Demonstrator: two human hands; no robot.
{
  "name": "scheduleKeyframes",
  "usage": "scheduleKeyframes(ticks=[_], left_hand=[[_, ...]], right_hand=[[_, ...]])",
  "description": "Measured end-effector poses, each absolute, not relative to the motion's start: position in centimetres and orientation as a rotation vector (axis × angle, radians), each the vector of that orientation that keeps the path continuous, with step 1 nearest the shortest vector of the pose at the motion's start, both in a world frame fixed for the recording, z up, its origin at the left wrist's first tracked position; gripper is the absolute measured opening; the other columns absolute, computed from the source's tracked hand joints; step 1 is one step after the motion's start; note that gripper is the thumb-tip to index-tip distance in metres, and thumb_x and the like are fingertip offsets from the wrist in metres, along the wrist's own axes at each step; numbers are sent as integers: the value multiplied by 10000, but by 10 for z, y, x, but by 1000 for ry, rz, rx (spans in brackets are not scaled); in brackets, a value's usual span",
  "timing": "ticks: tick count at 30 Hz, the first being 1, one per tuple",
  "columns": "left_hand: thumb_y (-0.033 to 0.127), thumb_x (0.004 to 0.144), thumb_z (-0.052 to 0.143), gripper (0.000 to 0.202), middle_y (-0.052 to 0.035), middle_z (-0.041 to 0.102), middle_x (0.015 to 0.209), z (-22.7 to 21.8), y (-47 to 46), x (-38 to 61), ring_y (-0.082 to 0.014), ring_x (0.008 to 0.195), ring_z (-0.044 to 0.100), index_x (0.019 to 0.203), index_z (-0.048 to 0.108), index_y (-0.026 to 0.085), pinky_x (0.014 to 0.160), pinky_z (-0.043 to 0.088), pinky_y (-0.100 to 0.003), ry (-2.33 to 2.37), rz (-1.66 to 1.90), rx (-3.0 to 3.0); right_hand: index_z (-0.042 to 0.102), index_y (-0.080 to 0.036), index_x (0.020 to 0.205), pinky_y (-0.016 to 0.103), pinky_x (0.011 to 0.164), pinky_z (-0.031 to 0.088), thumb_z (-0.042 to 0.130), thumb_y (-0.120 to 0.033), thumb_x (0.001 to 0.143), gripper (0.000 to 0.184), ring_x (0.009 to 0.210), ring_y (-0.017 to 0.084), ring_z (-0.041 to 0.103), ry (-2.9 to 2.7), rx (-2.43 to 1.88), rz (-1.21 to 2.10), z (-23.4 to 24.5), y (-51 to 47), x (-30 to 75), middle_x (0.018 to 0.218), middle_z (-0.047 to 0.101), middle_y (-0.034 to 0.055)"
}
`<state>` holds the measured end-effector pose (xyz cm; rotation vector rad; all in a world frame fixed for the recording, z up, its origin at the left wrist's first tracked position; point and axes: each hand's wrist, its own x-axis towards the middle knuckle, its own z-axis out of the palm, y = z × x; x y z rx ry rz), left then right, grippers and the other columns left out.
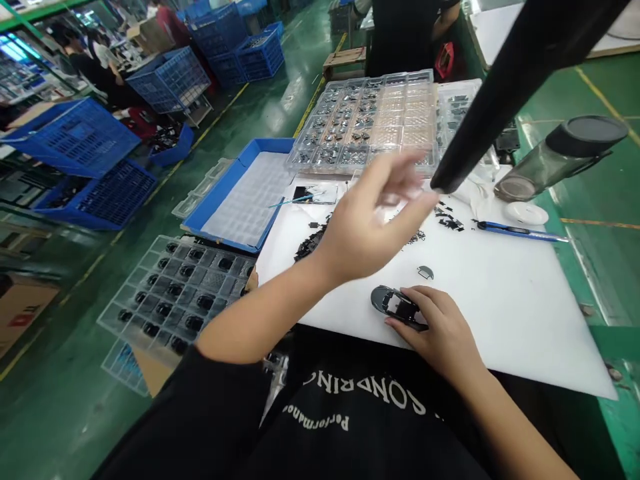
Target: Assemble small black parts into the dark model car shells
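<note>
My right hand (440,330) rests on the white board (510,300) near its front edge, fingers closed on a small black car-shaped shell (393,303). My left hand (373,220) is raised above the board, blurred by motion, its fingers stretched toward loose black parts (310,243) and the clear tray of small parts (370,120) at the back. I see nothing in it. A tiny dark oval piece (425,272) lies just beyond the shell.
A blue tray with a clear insert (245,197) sits left of the board. A clear tray of black parts (175,290) lies at my left knee. A blue-handled knife (517,231), a white lid (526,213), a toppled jar (560,157) and a black pole (520,73) are at right. Blue crates and people stand behind.
</note>
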<state>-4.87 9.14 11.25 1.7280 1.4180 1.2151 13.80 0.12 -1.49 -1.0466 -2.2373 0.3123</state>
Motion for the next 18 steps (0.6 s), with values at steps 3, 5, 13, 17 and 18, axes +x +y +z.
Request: scheduleKeyframes(ticks=[3,5,13,17,18], left_hand=[[374,768,736,376,-67,703,1016,77,39,-77,-178,928,656,1095,684,197,776,554,-278,1386,922,1679],[413,759,736,380,-66,712,953,61,10,-86,-173,838,652,1056,696,180,728,539,-272,1382,703,1595],[484,864,586,332,2,638,632,50,-20,-79,-142,625,637,772,643,171,567,441,-227,1405,627,1377],[481,873,575,332,5,630,612,45,-21,-81,-138,600,633,794,654,169,560,443,-221,1426,655,1385],[490,884,554,353,-3,636,622,43,-22,-83,-140,612,634,797,665,166,572,452,-224,1414,657,1389]], right_hand=[[548,-162,1242,424,806,551,728,-367,836,489,944,286,622,-2192,-1029,370,-11,-5,138,1070,615,145],[541,-167,1254,401,781,560,737,-360,831,504,918,270,629,-2170,-1008,389,-8,-8,137,1055,621,137],[509,-183,1308,401,786,565,732,-315,842,533,911,267,641,-2175,-953,374,1,-16,132,1045,639,135],[525,-178,1292,409,805,559,720,-321,849,505,937,277,648,-2179,-975,415,4,-16,132,1066,647,143],[538,-185,1276,408,803,560,714,-335,851,484,943,279,652,-2168,-1004,468,5,-16,132,1070,652,138]])
